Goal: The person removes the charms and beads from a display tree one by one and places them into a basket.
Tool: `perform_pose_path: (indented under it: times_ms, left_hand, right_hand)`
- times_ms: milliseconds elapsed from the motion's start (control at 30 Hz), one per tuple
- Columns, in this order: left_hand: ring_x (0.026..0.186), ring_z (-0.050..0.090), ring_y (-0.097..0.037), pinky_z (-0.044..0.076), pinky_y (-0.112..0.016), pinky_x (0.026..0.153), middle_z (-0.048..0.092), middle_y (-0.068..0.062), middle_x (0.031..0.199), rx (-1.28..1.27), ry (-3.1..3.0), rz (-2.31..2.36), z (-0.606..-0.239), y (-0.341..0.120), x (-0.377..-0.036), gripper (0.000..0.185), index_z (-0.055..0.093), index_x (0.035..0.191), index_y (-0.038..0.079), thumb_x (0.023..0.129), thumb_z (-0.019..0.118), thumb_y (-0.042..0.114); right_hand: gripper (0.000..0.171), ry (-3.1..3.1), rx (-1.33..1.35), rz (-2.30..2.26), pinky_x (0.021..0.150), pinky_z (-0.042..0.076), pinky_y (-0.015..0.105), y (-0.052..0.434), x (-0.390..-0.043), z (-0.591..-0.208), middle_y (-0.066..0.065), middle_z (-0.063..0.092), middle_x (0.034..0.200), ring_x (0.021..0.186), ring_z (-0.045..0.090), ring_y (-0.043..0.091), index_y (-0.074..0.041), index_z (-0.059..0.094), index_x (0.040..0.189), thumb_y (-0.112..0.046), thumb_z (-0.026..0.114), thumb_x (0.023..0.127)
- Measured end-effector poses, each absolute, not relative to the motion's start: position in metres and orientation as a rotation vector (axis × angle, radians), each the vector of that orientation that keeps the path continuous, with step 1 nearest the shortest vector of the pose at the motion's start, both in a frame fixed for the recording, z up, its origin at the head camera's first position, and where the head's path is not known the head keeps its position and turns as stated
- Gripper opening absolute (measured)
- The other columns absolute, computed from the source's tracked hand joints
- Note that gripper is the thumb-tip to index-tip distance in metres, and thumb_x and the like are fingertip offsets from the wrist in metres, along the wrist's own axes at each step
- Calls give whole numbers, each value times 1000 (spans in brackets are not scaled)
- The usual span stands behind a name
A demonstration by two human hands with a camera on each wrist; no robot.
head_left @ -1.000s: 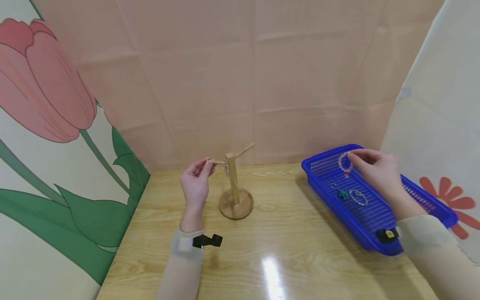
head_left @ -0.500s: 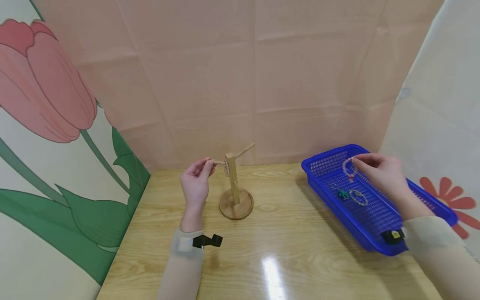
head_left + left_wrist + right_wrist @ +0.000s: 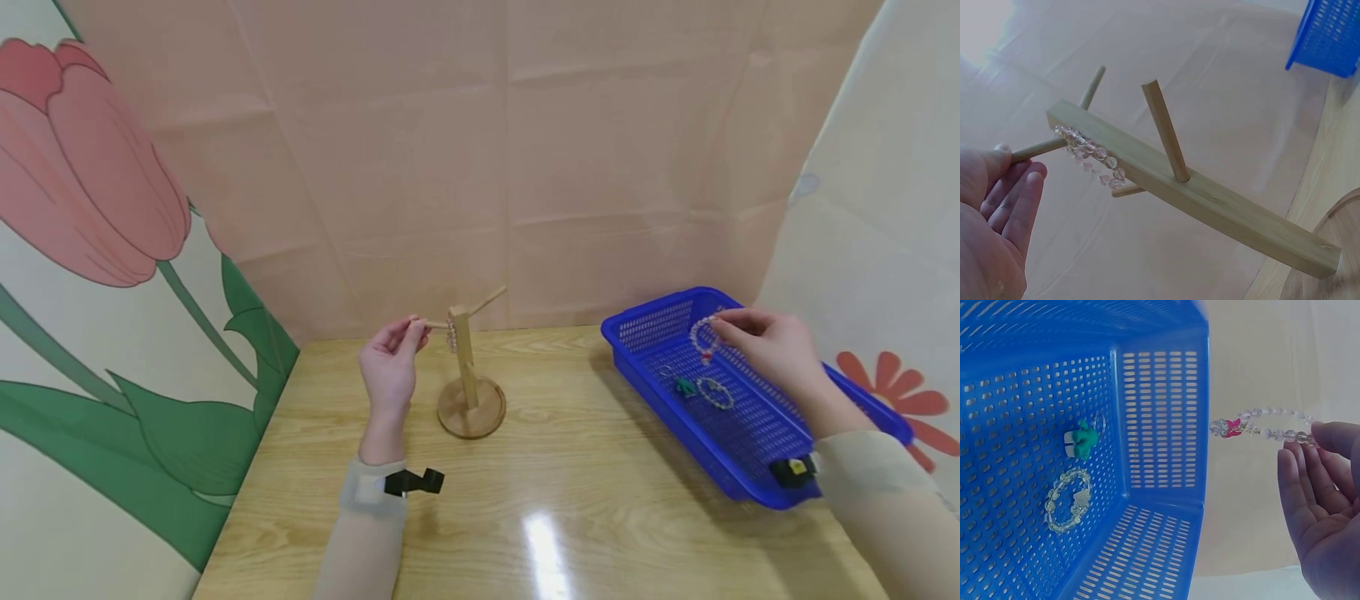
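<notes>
Wooden table [image 3: 600, 508], pink backdrop. Left hand [image 3: 390, 367] pinched stand [image 3: 468, 375] peg; right hand [image 3: 772, 350] pinched bracelet [image 3: 703, 337] over blue basket [image 3: 757, 487] — mid-carry, hanging on free peg looked next.

A glossy light wooden desk [image 3: 570, 500] fills the corner between the hung cloths, with a bright glare patch near its front edge. A wooden stand [image 3: 468, 375] sits on its round base towards the back edge, a little left of the middle, its post upright and pegs sticking out sideways. A blue mesh basket [image 3: 720, 454] lies along the right edge, running slantwise from the back right corner towards the front.
</notes>
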State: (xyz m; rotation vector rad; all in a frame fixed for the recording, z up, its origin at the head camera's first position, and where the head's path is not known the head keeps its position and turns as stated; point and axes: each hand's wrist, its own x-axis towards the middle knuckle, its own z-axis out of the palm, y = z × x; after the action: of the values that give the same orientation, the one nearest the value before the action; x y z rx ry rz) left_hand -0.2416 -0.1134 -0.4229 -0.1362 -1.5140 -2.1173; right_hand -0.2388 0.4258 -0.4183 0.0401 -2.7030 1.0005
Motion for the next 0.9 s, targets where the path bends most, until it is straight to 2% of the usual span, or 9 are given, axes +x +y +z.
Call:
perform_pose_path:
  times_ms: [100,333,500,633,900]
  left_hand:
    - [87,80,-18,65,-32,81,81,-14,99,-135,-1508,-2122,-423,-113,-241,10,78,106,-5,96,78,-3]
    - [88,80,-18,65,-32,82,81,-13,99,-143,-1501,-2125,-422,-113,-241,10,78,106,-6,96,77,-4]
    - [88,79,-18,65,-32,81,81,-13,99,-142,-1511,-2113,-421,-113,-240,11,77,107,-7,97,78,-3]
    - [88,79,-18,65,-32,82,81,-14,100,-140,-1518,-2110,-421,-113,-240,12,78,107,-7,96,78,-2]
    - [88,79,-18,64,-32,82,80,-14,100,-130,-1520,-2109,-422,-113,-240,12,77,108,-7,96,78,-3]
  right_hand:
    - [42,-2697,44,996,67,47,9,427,-239,-418,7,80,108,81,62,-11,-6,77,127,-41,70,105]
    - [46,-2821,118,977,68,50,12,431,-237,-418,17,79,112,84,65,-6,-3,75,128,-43,68,107]
    - [41,-2925,251,931,70,54,18,436,-237,-422,11,80,103,85,71,6,-2,75,127,-38,69,107]
    - [34,-3003,343,918,73,58,24,439,-237,-426,9,79,104,86,73,13,-3,76,125,-32,70,107]
    - [22,-3184,519,916,73,60,29,444,-239,-438,-1,77,98,87,72,16,-1,77,118,-19,72,105]
